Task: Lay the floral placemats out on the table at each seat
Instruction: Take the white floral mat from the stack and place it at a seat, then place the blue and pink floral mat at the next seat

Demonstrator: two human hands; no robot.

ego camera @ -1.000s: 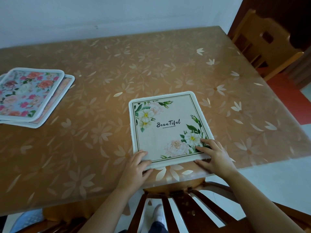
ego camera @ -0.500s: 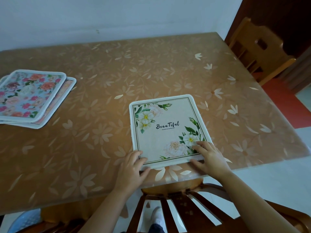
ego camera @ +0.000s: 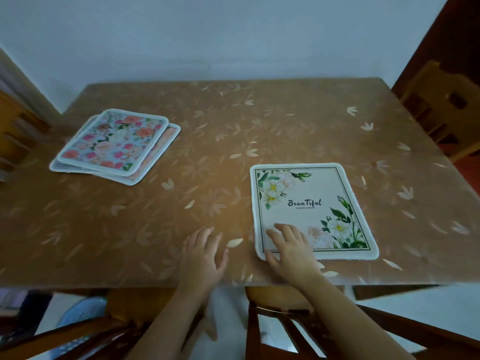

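Note:
A cream placemat (ego camera: 309, 203) printed with white flowers and the word "Beautiful" lies flat near the table's front edge, right of centre. My right hand (ego camera: 289, 249) hovers over or rests on its near left corner, fingers spread, gripping nothing. My left hand (ego camera: 205, 255) is over the bare tablecloth just left of the placemat, fingers apart and empty. A stack of pink and red rose placemats (ego camera: 114, 145) lies at the far left of the table, fanned slightly.
The table (ego camera: 233, 131) wears a brown cloth with pale leaf prints. A wooden chair back (ego camera: 285, 323) stands below the placemat at the front edge. Another wooden chair (ego camera: 446, 110) is at the right end, and furniture (ego camera: 13, 136) at the left.
Both hands have let go of the cream placemat's front edge and shifted left; the left hand is now off it. My view has swung left and back, showing the stack fully.

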